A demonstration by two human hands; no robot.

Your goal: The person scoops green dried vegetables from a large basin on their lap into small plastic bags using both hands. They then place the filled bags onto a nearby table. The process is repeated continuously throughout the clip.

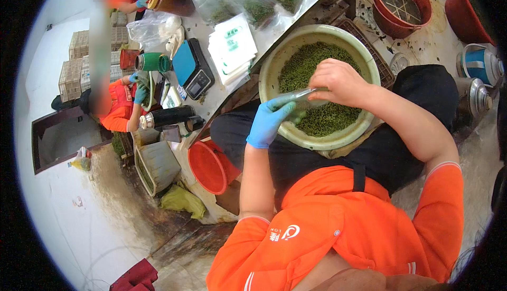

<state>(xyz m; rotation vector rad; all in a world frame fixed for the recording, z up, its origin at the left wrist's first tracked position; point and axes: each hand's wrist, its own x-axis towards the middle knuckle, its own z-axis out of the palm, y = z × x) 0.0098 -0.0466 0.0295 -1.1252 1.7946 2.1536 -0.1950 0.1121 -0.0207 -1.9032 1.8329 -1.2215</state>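
Observation:
A wide, pale round basin (pixel 320 145) rests by my lap with a heap of small green peppercorn-like berries (pixel 328 118) in it. Over its near left side, my left hand (pixel 270 121), in a blue glove, grips one end of a small clear plastic bag (pixel 302 95). The bare fingers of my right hand (pixel 336 82) pinch the bag's other end above the berries. Some green shows through the bag close to my left hand; how full the bag is cannot be told. The fingertips of my right hand are partly hidden.
Left of the basin, a table (pixel 273 33) bears printed bags (pixel 233 49), a digital scale (pixel 194 69), a black flask (pixel 170 116) and large clear bags of greens (pixel 253 2). Two co-workers sit beyond. Red buckets (pixel 208 168) and metal flasks (pixel 471 97) stand around me.

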